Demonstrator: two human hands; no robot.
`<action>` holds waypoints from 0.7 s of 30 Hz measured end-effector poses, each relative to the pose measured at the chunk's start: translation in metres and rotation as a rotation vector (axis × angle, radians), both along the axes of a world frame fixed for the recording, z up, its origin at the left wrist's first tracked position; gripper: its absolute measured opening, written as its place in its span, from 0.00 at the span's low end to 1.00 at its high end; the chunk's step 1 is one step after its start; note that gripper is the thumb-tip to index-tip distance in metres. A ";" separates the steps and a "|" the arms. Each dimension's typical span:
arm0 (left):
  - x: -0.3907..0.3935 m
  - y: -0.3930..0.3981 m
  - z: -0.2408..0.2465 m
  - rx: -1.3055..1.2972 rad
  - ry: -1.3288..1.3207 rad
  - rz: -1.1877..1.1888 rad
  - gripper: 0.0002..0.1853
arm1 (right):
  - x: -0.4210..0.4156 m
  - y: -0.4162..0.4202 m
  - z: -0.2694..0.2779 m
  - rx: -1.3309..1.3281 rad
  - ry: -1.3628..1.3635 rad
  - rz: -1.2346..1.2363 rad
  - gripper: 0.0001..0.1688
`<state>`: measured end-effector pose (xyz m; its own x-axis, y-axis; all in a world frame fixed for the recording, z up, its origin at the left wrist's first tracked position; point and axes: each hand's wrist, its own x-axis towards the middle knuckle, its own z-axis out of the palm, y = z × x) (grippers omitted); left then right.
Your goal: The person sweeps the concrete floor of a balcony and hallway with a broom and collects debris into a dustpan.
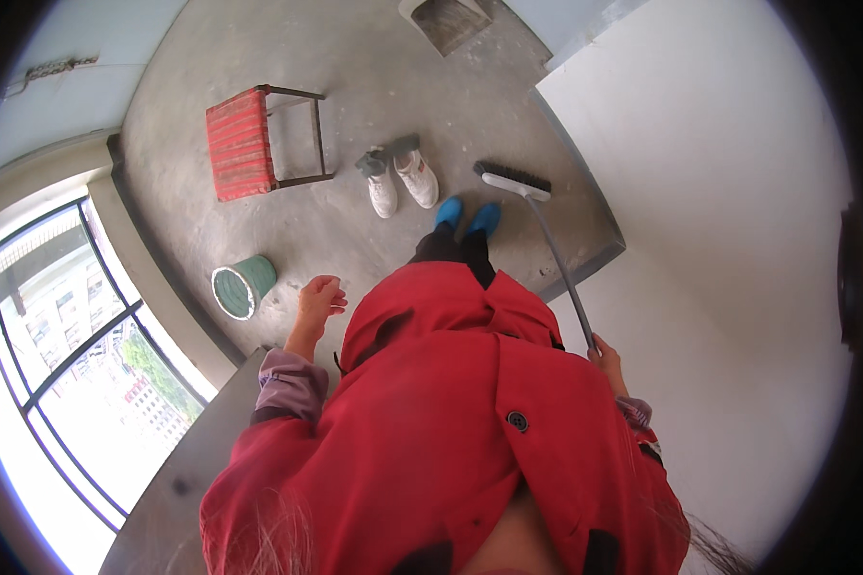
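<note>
My right hand is closed around the upper part of the grey handle of a broom. The broom's white head with black bristles rests on the concrete floor, just beyond my blue-covered feet. My left hand hangs out to the left with its fingers loosely bent and holds nothing. The green plastic bucket with a whitish rim is the thing nearest to it, further left and apart from the hand. A pair of white shoes stands on the floor ahead, with dark cloth, perhaps socks, over their openings.
Ahead to the left, a stool with a red strapped seat and metal legs lies on its side. A dustpan is at the far top. White walls run along the right, meeting in a corner. A barred window is at the left.
</note>
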<state>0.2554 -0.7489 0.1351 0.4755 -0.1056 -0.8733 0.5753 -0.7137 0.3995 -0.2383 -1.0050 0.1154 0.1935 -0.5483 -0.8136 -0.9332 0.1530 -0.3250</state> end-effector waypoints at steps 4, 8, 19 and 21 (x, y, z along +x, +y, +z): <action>-0.003 -0.011 0.002 0.005 -0.016 -0.005 0.14 | -0.015 -0.004 -0.016 0.075 0.042 -0.144 0.23; -0.001 -0.029 0.001 -0.006 -0.028 -0.011 0.15 | -0.018 -0.012 -0.018 0.090 -0.070 -0.129 0.23; 0.063 -0.081 -0.016 -0.078 -0.008 -0.048 0.15 | 0.059 -0.030 0.034 0.060 -0.017 -0.068 0.23; 0.104 -0.096 -0.018 -0.111 -0.026 -0.022 0.15 | 0.075 -0.033 0.044 0.082 -0.009 -0.062 0.25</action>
<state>0.3596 -0.8451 0.1173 0.4941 -0.2116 -0.8433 0.5488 -0.6763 0.4913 -0.1636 -1.0384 0.1590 0.1687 -0.4907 -0.8549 -0.9183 0.2369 -0.3171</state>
